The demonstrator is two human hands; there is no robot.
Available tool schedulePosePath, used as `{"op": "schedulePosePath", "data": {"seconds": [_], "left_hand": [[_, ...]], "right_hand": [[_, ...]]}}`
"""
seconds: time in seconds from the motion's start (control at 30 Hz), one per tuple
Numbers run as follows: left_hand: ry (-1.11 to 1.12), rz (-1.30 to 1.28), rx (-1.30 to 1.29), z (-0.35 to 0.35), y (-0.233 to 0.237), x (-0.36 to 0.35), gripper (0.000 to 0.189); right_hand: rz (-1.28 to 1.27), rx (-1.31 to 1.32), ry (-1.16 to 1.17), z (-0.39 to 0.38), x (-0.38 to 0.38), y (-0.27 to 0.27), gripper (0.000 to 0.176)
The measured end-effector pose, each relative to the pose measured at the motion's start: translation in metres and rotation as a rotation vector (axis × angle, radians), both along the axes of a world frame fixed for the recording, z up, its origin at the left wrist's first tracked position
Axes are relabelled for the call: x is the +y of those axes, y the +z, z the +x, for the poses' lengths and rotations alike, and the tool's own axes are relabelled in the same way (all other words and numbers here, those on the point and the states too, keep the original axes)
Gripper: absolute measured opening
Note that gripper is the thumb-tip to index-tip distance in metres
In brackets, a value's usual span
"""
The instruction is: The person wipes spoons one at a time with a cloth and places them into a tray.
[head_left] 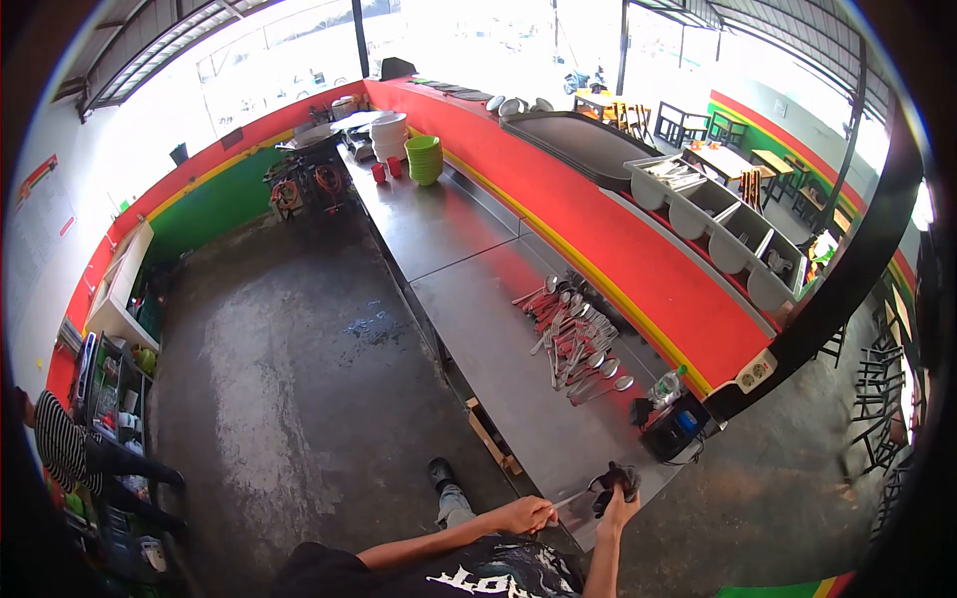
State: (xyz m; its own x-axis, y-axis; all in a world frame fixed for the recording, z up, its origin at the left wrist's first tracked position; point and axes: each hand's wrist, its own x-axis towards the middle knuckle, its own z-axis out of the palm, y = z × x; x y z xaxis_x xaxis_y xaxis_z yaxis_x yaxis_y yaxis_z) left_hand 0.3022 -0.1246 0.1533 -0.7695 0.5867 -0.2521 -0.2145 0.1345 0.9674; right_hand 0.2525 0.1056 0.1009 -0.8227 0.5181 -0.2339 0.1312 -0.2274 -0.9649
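Near the bottom of the view, my left hand (pixel 526 514) is closed round the handle end of a thin metal utensil (pixel 570 499). My right hand (pixel 625 506) grips a dark cloth (pixel 618 480), which is bunched around the utensil's other end. What kind of utensil it is cannot be made out. Both hands are above the near end of the metal counter (pixel 469 319). Farther along the counter lies a loose pile of spoons and other cutlery (pixel 573 334), apart from my hands.
A black device (pixel 674 429) and a clear bottle (pixel 666 387) stand right of the cutlery. Green bowls (pixel 424 159), white bowls (pixel 389 135) and red cups (pixel 379 172) are at the far end. A cutlery holder (pixel 728 224) tops the red ledge. A person (pixel 90 448) stands at left.
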Motion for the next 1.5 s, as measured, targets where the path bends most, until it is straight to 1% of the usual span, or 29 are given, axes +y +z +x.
{"op": "schedulePosePath", "data": {"seconds": [0.03, 0.07, 0.13, 0.17, 0.2, 0.3, 0.33, 0.4, 0.43, 0.5, 0.6, 0.7, 0.8, 0.93, 1.0, 1.1, 1.2, 1.3, 1.33, 1.37, 1.43, 1.47, 1.5], "left_hand": [[0.002, 0.008, 0.004, -0.001, 0.0, -0.001, 0.035], [0.007, 0.012, -0.014, -0.002, -0.001, -0.003, 0.035], [0.017, 0.019, -0.049, -0.006, -0.002, -0.006, 0.035], [0.067, 0.023, -0.05, -0.007, -0.001, -0.008, 0.035], [0.117, 0.029, -0.052, -0.007, 0.004, -0.009, 0.036], [0.248, 0.055, -0.021, -0.013, 0.006, -0.012, 0.035], [0.289, 0.066, -0.005, -0.015, 0.005, -0.014, 0.035], [0.298, 0.034, 0.027, -0.019, 0.013, -0.017, 0.034], [0.303, 0.019, 0.042, -0.021, 0.017, -0.018, 0.034], [0.232, -0.029, 0.066, -0.022, 0.017, -0.019, 0.036], [0.17, -0.066, 0.078, -0.022, 0.011, -0.02, 0.037], [0.12, -0.073, 0.046, -0.013, 0.004, -0.022, 0.036], [0.078, -0.047, 0.002, 0.001, 0.0, -0.02, 0.034], [0.004, 0.053, -0.037, 0.013, -0.009, -0.012, 0.033], [-0.019, 0.053, -0.07, 0.015, -0.01, -0.01, 0.034], [-0.084, 0.037, -0.08, 0.013, -0.009, -0.009, 0.034], [-0.13, 0.011, -0.088, 0.011, -0.004, -0.011, 0.035], [-0.153, 0.0, -0.11, 0.009, -0.006, -0.014, 0.036], [-0.157, -0.005, -0.106, 0.008, -0.008, -0.014, 0.036], [-0.16, -0.01, -0.101, 0.007, -0.009, -0.014, 0.036], [-0.101, 0.012, -0.146, 0.008, -0.006, -0.012, 0.037], [-0.072, 0.023, -0.167, 0.008, -0.006, -0.011, 0.037], [-0.02, -0.018, -0.137, 0.007, -0.01, -0.008, 0.037]], "right_hand": [[-0.006, -0.011, -0.057, 0.0, -0.008, 0.027, 0.026], [-0.012, -0.023, -0.113, 0.0, -0.013, 0.042, 0.027], [-0.024, -0.022, -0.147, -0.007, -0.007, 0.027, 0.029], [-0.03, -0.021, -0.164, -0.01, -0.004, 0.019, 0.029], [-0.047, -0.061, -0.125, -0.006, -0.011, 0.041, 0.032], [-0.011, 0.02, -0.011, -0.009, -0.019, 0.029, 0.032], [0.011, 0.05, 0.071, -0.009, -0.024, 0.027, 0.031], [0.055, 0.11, 0.239, -0.006, -0.04, 0.023, 0.029], [0.048, 0.097, 0.34, -0.004, -0.051, 0.032, 0.028], [0.037, 0.068, 0.541, 0.001, -0.067, 0.047, 0.025], [-0.018, 0.074, 0.584, 0.005, -0.077, 0.033, 0.022], [-0.162, 0.038, 0.517, 0.012, -0.075, 0.041, 0.02], [-0.227, 0.057, 0.424, 0.018, -0.072, 0.06, 0.019], [-0.212, 0.068, 0.355, 0.022, -0.057, 0.049, 0.019], [-0.198, 0.065, 0.342, 0.023, -0.049, 0.045, 0.018], [-0.034, 0.074, 0.31, 0.026, -0.038, 0.041, 0.018], [-0.044, 0.063, 0.259, 0.026, -0.026, 0.038, 0.02], [0.035, 0.059, 0.11, 0.015, -0.009, 0.025, 0.022], [0.065, 0.006, 0.039, 0.011, -0.004, 0.025, 0.025], [0.07, 0.039, -0.053, 0.009, -0.001, 0.025, 0.024], [0.074, 0.106, -0.237, 0.008, -0.002, 0.045, 0.023], [0.143, 0.19, -0.272, 0.009, -0.003, 0.053, 0.024], [0.19, 0.249, -0.235, 0.01, -0.004, 0.057, 0.022]]}}
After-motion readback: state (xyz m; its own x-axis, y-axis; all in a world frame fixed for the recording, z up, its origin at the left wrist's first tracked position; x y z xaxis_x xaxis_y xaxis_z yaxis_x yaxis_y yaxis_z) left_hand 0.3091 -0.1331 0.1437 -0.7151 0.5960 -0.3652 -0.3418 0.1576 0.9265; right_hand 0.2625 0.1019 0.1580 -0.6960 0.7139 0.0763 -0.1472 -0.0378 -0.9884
